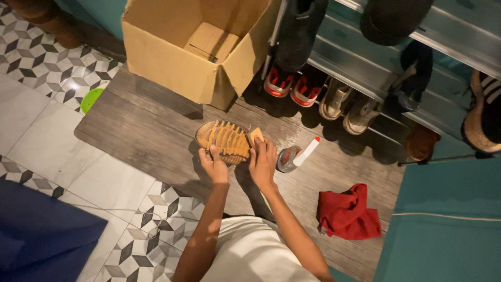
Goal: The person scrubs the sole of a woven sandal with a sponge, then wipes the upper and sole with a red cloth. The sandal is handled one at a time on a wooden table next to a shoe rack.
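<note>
Left hand [214, 164] grips the tan strappy leather sandal [225, 140] on the grey wood-look floor [151, 130]; right hand [262, 159] pinches a small beige sponge block [256, 135] against its straps. Best rubbed gently along each strap, sandal held firm. Beyond stands an open cardboard box [193, 47].

Left hand [214, 166] gripping tan strappy sandal [224, 140] on wooden floor [141, 130], right hand [262, 159] pressing small pale sponge [256, 135] against it, spray bottle [295, 156] just right, red cloth [348, 212] beyond
</note>
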